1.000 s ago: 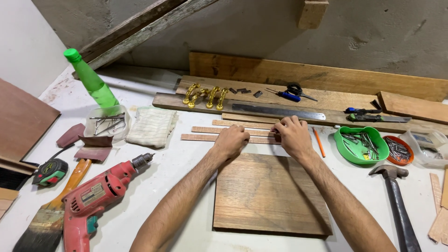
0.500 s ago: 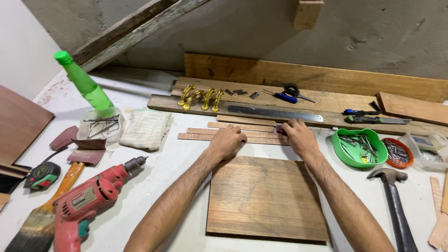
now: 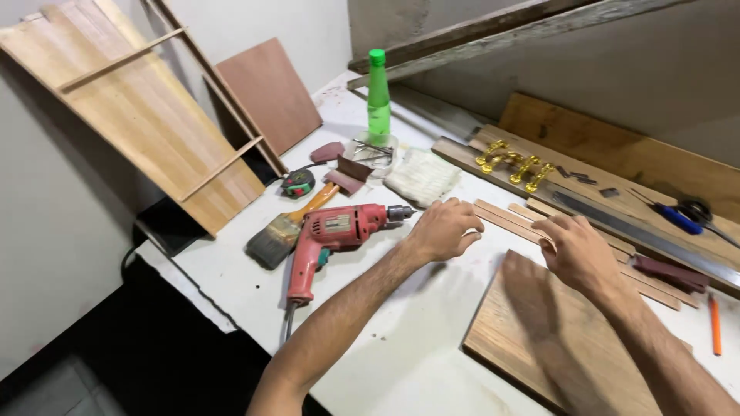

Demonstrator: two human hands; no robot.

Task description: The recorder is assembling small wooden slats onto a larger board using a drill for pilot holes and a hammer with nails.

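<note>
Head view: the left hand (image 3: 443,229) hovers over the white desk (image 3: 385,339), fingers loosely curled and holding nothing, with the red electric drill (image 3: 335,235) just beside its fingers. The right hand (image 3: 580,250) lies with fingers spread, empty, over thin pale wooden strips (image 3: 501,216); the flat brown wooden board (image 3: 532,347) sits below its wrist.

Thin, pale wooden strips (image 3: 515,219) lie flat side by side toward the bench's far edge; a flat brown square wooden board (image 3: 563,350) lies at its near edge.
</note>
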